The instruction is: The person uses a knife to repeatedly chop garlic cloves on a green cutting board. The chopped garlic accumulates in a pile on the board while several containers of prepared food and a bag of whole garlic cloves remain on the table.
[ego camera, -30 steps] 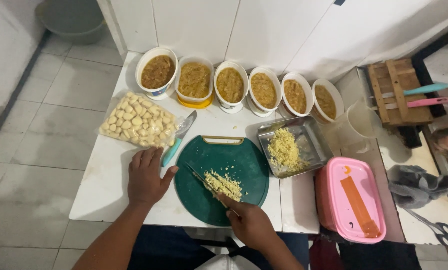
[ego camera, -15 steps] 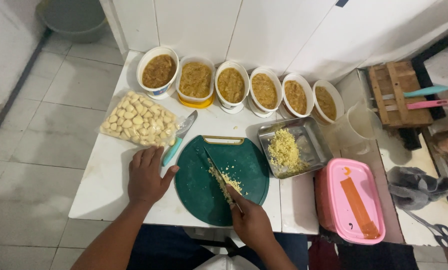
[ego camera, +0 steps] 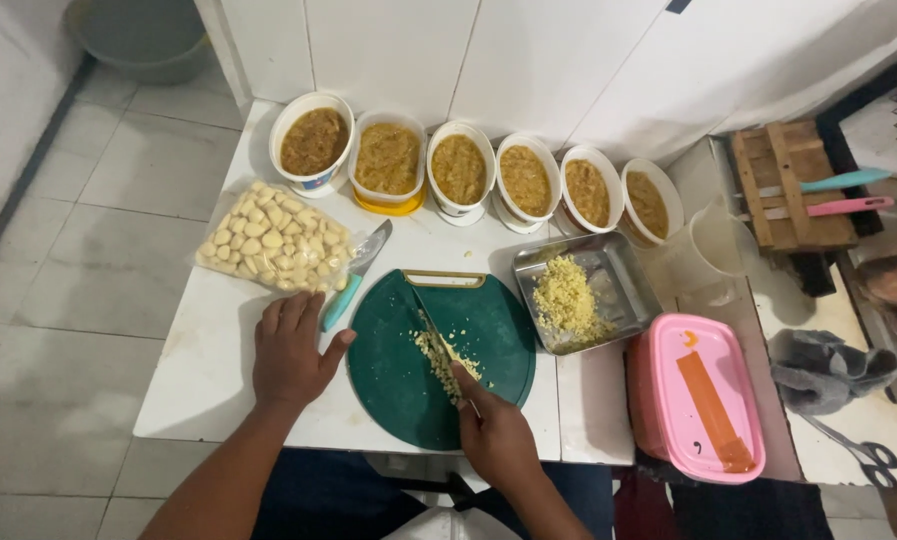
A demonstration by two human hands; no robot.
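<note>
A round green cutting board (ego camera: 393, 385) lies on the white table (ego camera: 203, 375) in front of me. My right hand (ego camera: 498, 435) grips a knife (ego camera: 433, 330) whose blade lies across a strip of chopped garlic (ego camera: 446, 362) on the board. My left hand (ego camera: 290, 350) rests flat on the table, fingers spread, just left of the board and holding nothing. A second knife with a teal handle (ego camera: 353, 282) lies between my left hand and a clear bag of peeled garlic cloves (ego camera: 268, 238).
Several white tubs of brown paste (ego camera: 458, 168) line the wall. A metal tray (ego camera: 623, 290) with chopped garlic sits right of the board, then a pink lidded box (ego camera: 703, 395). A clear jug (ego camera: 713, 240), wooden rack (ego camera: 788, 190), cloth and scissors lie far right.
My right hand has turned the knife from lying left of the garlic pile to standing across it, spreading the pile into a strip. My left hand has stayed put.
</note>
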